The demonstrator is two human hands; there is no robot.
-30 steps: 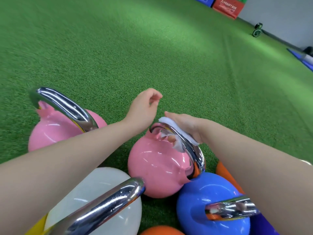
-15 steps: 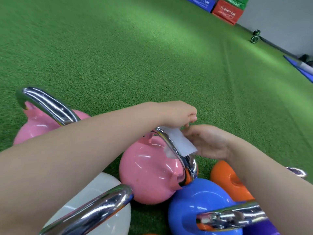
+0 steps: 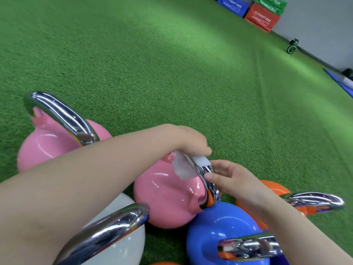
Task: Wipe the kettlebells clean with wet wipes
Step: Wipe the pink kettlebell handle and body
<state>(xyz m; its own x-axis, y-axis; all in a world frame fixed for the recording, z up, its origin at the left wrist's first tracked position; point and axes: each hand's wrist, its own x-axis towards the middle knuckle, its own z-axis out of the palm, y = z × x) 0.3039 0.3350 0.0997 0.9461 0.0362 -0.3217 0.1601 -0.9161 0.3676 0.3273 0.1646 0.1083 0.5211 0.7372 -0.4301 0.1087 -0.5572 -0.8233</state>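
A pink kettlebell (image 3: 168, 197) with a chrome handle (image 3: 207, 180) stands in the middle of a cluster on green turf. A white wet wipe (image 3: 186, 168) is draped over the top of that handle. My left hand (image 3: 188, 141) reaches across and grips the wipe against the handle's top. My right hand (image 3: 229, 178) sits just right of the handle with relaxed fingers, its fingertips touching the chrome below the wipe.
Around it stand a second pink kettlebell (image 3: 49, 142), a white one (image 3: 118, 241), a blue one (image 3: 223, 230) and an orange one (image 3: 275, 190). Plyo boxes (image 3: 261, 18) and a small wheel (image 3: 292, 46) lie by the far wall. Green turf (image 3: 172, 73) stretches ahead.
My left hand moved from beside the kettlebell onto the handle top and took hold of the wipe. My right hand let the wipe go and drew back to the handle's right side.
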